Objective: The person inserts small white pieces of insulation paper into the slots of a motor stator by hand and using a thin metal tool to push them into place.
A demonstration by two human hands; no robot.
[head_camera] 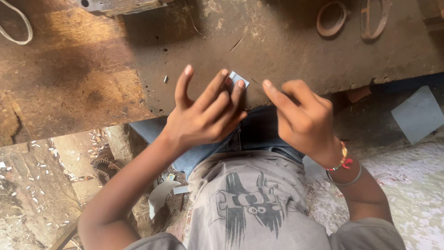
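A: While the left hand (203,115) rests at the edge of the worn workbench (92,69), we note its fingers fanned, fingertips pressing a small pale metal piece (239,79) flat.

B: And the right hand (303,120)?

A: Curled, forefinger out beside the piece; whether it pinches anything we cannot tell. We judge this a positioning step; any next move calls for steady pressure.

B: Containers?

A: We see none, only two rusty rings (330,18) on the bench.

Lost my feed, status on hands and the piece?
Left hand fingers pressing small pale sheet piece on workbench. Right hand beside it, forefinger extended. Nothing obstructing.
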